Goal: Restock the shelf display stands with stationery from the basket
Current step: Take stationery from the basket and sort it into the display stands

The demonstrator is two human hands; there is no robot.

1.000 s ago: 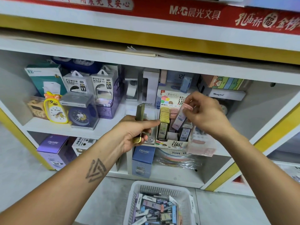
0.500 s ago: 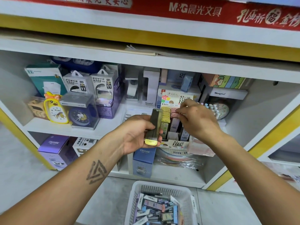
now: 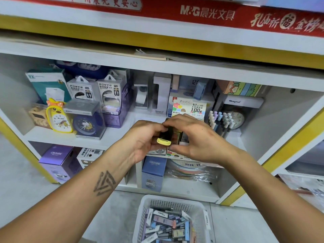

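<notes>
Two hands meet at the middle of the white shelf; going from the left, a teal box stands at the back, with a yellow duck clock and a blue clock in a clear case in front of it; two power bank boxes stand just beside these; below them, on the lower shelf, sits a purple box; the left hand, fingers curled, grips a dark lead case with a yellow cap at its near end; the right hand comes over from the other side, its fingers curled and pinching the same case at the top; both hands hold it just in front of the display stand, whose printed card rises behind the knuckles and whose slots are mostly hidden; to the right of the stand, a cluster of pastel pens stands upright, with a round clock behind; on the floor below, the white basket holds a heap of lead cases in mixed colours.
</notes>
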